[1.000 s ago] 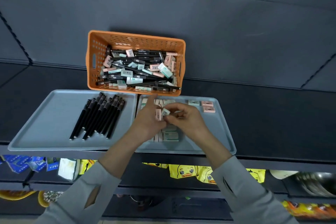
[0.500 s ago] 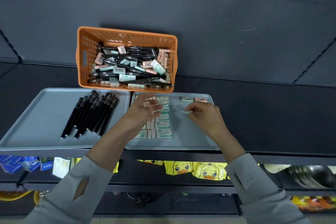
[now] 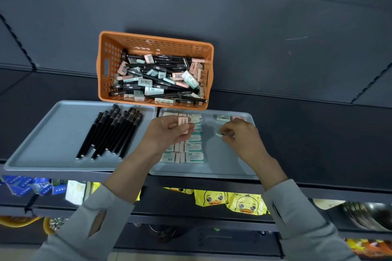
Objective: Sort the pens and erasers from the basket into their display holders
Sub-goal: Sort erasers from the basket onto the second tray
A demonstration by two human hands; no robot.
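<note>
An orange basket (image 3: pixel 110 48) at the back holds several black pens and pink and green erasers mixed together. Several black pens (image 3: pixel 110 133) lie side by side on the left grey tray (image 3: pixel 53 133). On the right grey tray (image 3: pixel 220 161), erasers (image 3: pixel 192 147) are lined up in rows. My left hand (image 3: pixel 165 133) holds a pink eraser (image 3: pixel 183 122) over those rows. To the right of the rows, my right hand (image 3: pixel 239 135) pinches a pale green eraser (image 3: pixel 219 134) just above the tray floor.
Two loose erasers (image 3: pixel 222 117) lie at the far right of the eraser tray. The trays sit on a dark shelf against a dark back panel. Below hang yellow duck packets (image 3: pixel 231 200), blue packets (image 3: pixel 31 185) and metal bowls (image 3: pixel 369 215).
My hands, together at the middle of the eraser tray a second ago, have separated. The right hand carried the green eraser to the right; the left stays over the rows with the pink one.
</note>
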